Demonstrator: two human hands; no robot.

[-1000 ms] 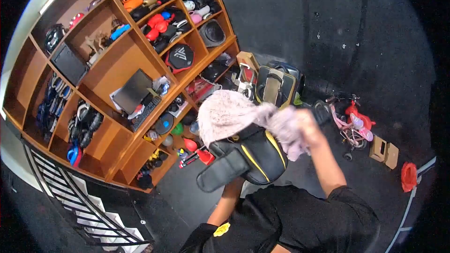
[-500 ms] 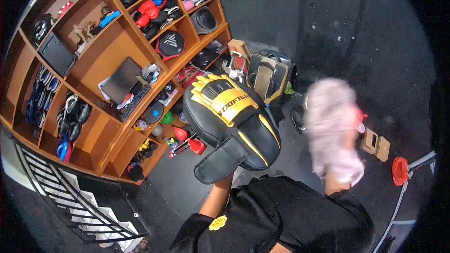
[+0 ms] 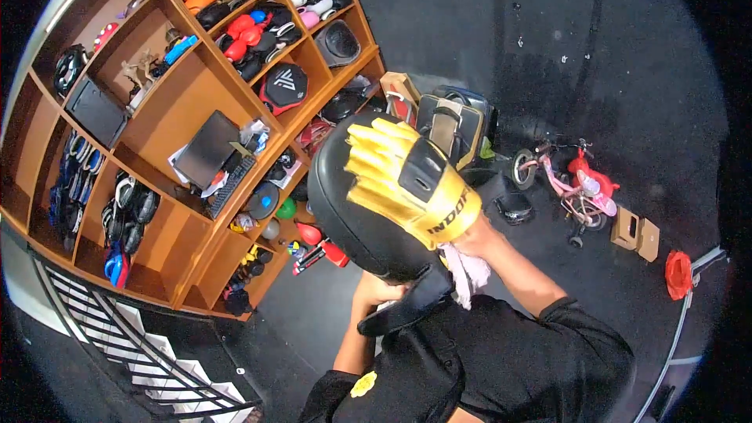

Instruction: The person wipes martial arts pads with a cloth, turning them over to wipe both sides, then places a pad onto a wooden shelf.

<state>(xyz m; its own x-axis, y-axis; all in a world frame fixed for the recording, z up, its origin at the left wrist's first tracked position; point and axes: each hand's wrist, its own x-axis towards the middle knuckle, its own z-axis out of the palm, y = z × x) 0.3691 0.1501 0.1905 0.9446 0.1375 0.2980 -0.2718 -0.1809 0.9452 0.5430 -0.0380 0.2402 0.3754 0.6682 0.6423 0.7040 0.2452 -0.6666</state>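
Dark floor (image 3: 540, 290) all round you; wooden shelf unit (image 3: 188, 98) at 10 o'clock, full of sports gear, w/ a monitor (image 3: 205, 149) in it. Stair railing (image 3: 84, 301) at 8, pink bike (image 3: 558, 186) at 3, cardboard boxes (image 3: 625, 229) just past it, red bag (image 3: 678, 274) approx 3:30. Your black pad (image 3: 337, 196) is dead centre, off the floor, w/ its yellow glove part (image 3: 384, 157) facing up, finger end twd 11.

Text: "INDOF" readable on the yellow cuff, rest cut off. Red/black shield (image 3: 283, 88) on shelf at 10:30 has a white logo, letters unclear.

Your R hand (image 3: 475, 240) at 4 o'clock: fingers clenched on the pale cloth (image 3: 468, 272) by the cuff, fingertips hidden. L hand (image 3: 379, 291) at 6: fingers curled round pad's lower end, partly hidden.

Vs 0.5 s ago: cloth was out at 3, blurred, clear of the pad; now it's back at the cuff. Pad's tilted up more, bike uncovered.
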